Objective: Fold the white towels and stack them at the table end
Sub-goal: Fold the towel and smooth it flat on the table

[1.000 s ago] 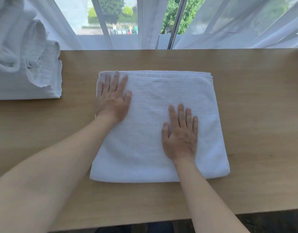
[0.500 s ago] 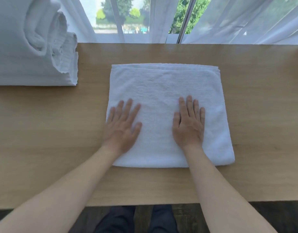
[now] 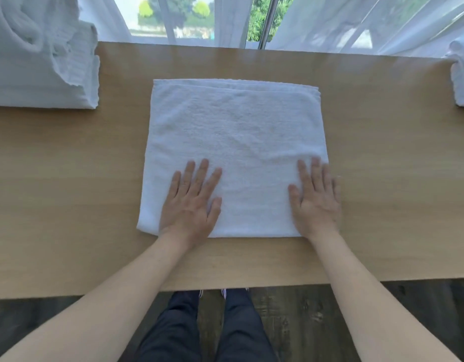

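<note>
Nothing gripped: left hand [image 3: 189, 205] and right hand [image 3: 316, 202] pressed flat, fingers straight, on the near edge of a folded white terry towel [image 3: 233, 137] at mid pale wooden table [image 3: 68, 178]; stacking judged outstanding, white towel pile [image 3: 37, 66] far left.

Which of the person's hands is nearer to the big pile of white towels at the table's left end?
Left. The left hand lies flat on the folded white towel's near left part, closer to the pile of white towels. The right hand lies flat at the towel's near right edge, farther away.
</note>
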### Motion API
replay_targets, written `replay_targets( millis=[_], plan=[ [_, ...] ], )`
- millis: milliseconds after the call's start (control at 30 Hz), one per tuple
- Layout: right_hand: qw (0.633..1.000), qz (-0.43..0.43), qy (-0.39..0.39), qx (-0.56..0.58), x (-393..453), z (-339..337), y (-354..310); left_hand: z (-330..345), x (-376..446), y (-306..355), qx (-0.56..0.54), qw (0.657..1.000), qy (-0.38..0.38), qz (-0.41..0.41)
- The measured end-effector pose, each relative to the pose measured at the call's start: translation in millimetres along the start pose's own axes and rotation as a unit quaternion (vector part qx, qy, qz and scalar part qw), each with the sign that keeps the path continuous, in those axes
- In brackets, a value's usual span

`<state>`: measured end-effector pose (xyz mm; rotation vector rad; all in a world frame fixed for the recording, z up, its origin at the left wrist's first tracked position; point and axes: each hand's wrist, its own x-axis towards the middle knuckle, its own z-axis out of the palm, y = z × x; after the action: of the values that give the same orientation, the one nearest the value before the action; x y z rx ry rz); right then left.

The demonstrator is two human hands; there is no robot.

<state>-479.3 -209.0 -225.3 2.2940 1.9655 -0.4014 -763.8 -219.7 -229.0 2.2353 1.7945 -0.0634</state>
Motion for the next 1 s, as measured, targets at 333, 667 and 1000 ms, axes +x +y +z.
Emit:
replay_targets(
  millis=[333, 667, 1000],
  plan=[
    [0.991, -0.134, -0.002, 0.001, -31, 16, -34, 2, -21, -28, 0.007, 0.999, -0.012, 0.045],
    [0.983, -0.182, -0.002, 0.001, 5, -3, -45, 4, -41, -41, -0.01, 1.0, -0.008, 0.011],
    [0.984, -0.172, -0.004, 0.048, -39, 8, -89, -8, -65, -69, -0.019, 0.994, -0.036, 0.1]
  ],
)
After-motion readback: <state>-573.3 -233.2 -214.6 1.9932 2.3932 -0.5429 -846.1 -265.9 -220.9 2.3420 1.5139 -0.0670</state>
